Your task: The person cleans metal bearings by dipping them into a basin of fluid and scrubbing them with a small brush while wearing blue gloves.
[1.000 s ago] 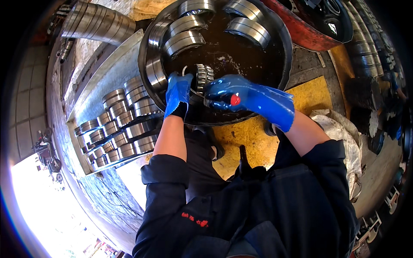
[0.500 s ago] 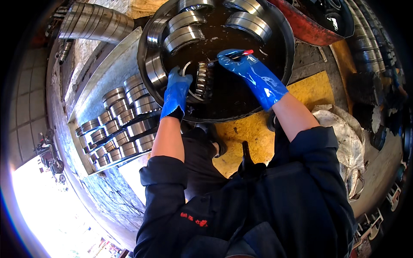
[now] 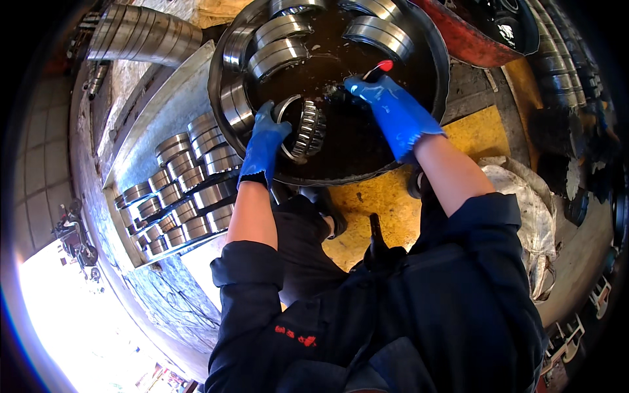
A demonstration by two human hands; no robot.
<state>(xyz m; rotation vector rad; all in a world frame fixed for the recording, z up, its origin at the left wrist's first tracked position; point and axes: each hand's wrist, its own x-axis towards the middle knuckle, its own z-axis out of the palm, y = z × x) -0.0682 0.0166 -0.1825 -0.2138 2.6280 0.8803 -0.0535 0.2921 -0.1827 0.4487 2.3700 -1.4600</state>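
Observation:
My left hand (image 3: 265, 134), in a blue rubber glove, grips the near-left rim of a roller bearing (image 3: 310, 131). The bearing is tilted, its row of steel rollers facing right, over dark liquid in a round black tub (image 3: 440, 78). To its right, my gloved right hand (image 3: 391, 108) is closed on a thin-handled brush with a red end (image 3: 385, 65). The brush's working end is dark and blurred at the liquid, apart from the bearing. Several shiny bearing rings (image 3: 278, 57) stand in the liquid along the tub's far and left sides.
Left of the tub, a metal tray (image 3: 118, 187) carries rows of steel rings. A long stack of rings (image 3: 144, 34) lies at the far left. A red container (image 3: 468, 42) adjoins the tub at far right, and a whitish sack (image 3: 517, 213) lies at right.
My right hand has moved right, away from the bearing, and the brush's red end has risen. The bearing has turned slightly in my left hand, showing more of its rollers.

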